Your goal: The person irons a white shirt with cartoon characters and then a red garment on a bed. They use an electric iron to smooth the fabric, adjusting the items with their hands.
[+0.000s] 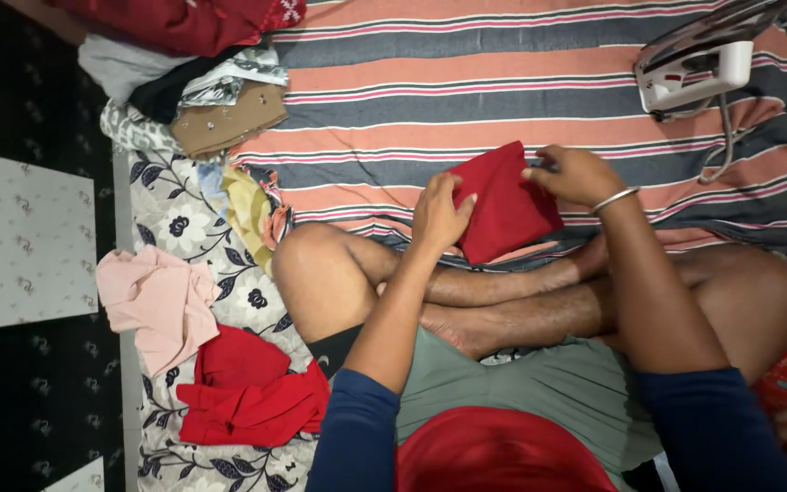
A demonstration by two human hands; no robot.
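A small folded red cloth [507, 200] lies on the striped sheet [466, 100] just beyond my crossed legs. My left hand [439, 214] rests flat on the cloth's left edge with fingers pressed to it. My right hand [574, 175], with a metal bangle at the wrist, pinches the cloth's upper right corner. Both forearms wear dark blue sleeves.
A white clothes iron [696, 62] with its cord sits at the far right on the striped sheet. A heap of clothes [184, 82] lies at the upper left. A pink garment [158, 301] and red garments [252, 392] lie on the floral sheet by my left knee.
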